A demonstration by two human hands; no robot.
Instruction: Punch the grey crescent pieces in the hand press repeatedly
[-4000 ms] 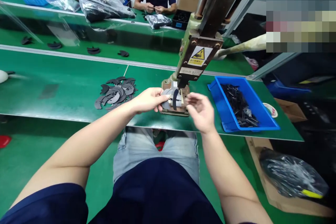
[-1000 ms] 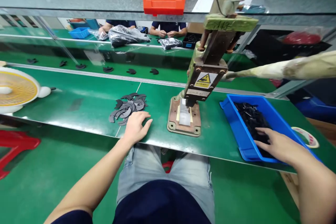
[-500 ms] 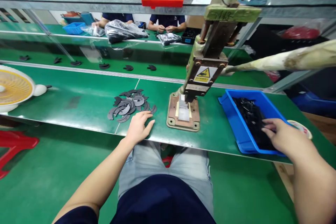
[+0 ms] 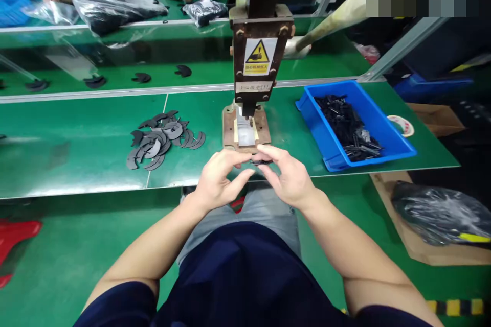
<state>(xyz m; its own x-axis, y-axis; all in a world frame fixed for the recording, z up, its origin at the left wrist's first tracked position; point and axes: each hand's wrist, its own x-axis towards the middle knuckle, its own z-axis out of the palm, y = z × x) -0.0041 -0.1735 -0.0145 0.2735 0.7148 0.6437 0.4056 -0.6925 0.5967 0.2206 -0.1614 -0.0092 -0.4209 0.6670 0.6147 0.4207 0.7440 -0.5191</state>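
Observation:
My right hand (image 4: pixel 289 176) pinches a small black part (image 4: pixel 261 162) between thumb and fingers, just in front of the press base (image 4: pixel 227 130). My left hand (image 4: pixel 222 176) is beside it, thumb and fingers apart, its fingertips close to the part; I see nothing in it. The press (image 4: pixel 255 56) stands upright above the base, its ram over a pale plate (image 4: pixel 246 135). Left of the base lies a pile of dark grey curved pieces (image 4: pixel 163 138). On the right, a blue bin (image 4: pixel 330 150) holds many small black parts (image 4: pixel 347 125).
Behind a metal rail, dark pieces (image 4: pixel 141 77) lie spaced in a row. Two people work across the table, near plastic bags (image 4: pixel 115 5). A tape roll (image 4: pixel 401 125) lies right of the bin. A bagged bundle (image 4: pixel 441 212) sits lower right on cardboard.
My right hand has left the blue bin and come to the middle with a black part. My left hand has moved right, away from the pile. The view has shifted.

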